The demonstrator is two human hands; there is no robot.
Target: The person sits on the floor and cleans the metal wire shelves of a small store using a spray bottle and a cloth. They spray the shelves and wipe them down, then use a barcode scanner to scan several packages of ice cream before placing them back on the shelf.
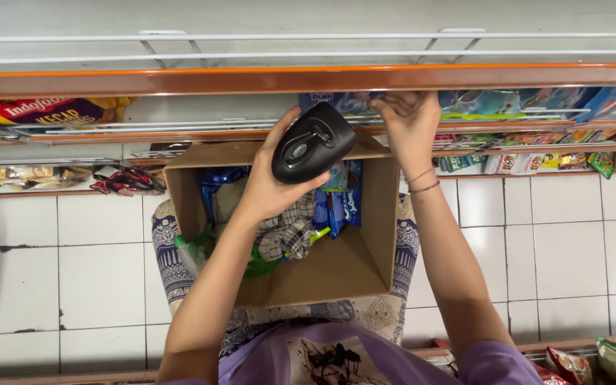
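Note:
My left hand [269,187] grips a black handheld scanner [313,142], held up in front of the shelf edge. My right hand [409,122] reaches onto a shelf and touches a blue snack packet [341,102] there; its fingertips are partly hidden by the orange shelf rail. Below both hands an open cardboard box [351,267] rests on my lap. Inside the box lie blue biscuit packets [336,207], a checked cloth [286,235] and a green plastic bag [201,249].
Orange-edged shelves [180,80] with white wire dividers hold snack packets left and right. More packets [593,363] sit on a low shelf at the bottom right. The floor is white tile [80,271]. My patterned skirt [172,264] shows around the box.

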